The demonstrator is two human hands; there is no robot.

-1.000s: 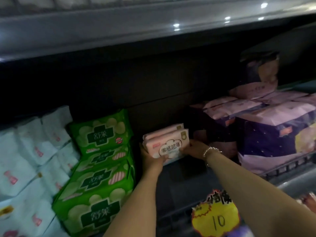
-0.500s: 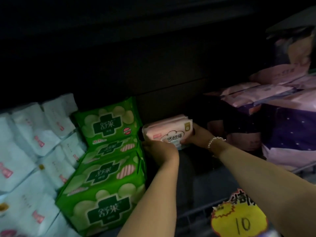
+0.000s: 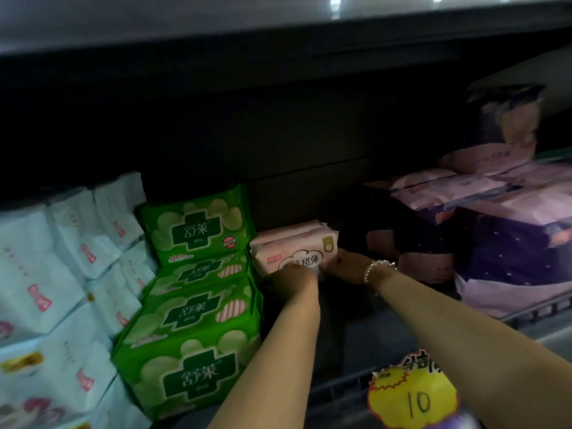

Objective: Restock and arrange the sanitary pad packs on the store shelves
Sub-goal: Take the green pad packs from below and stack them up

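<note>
Holding pink pack (image 3: pixel 294 247) lower — left hand (image 3: pixel 292 278), right hand (image 3: pixel 348 266) unchanged.

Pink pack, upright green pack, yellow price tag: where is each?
pink pack (image 3: pixel 297 247): head view, upper front face.
upright green pack (image 3: pixel 195 227): head view, dark green cross logo.
yellow price tag (image 3: pixel 414 404): head view, beside handwritten 10.

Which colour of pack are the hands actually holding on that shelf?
The pink packs, wedged between the green packs and the dark purple ones. Both the left hand and right hand grip them; the other packs go untouched.
</note>
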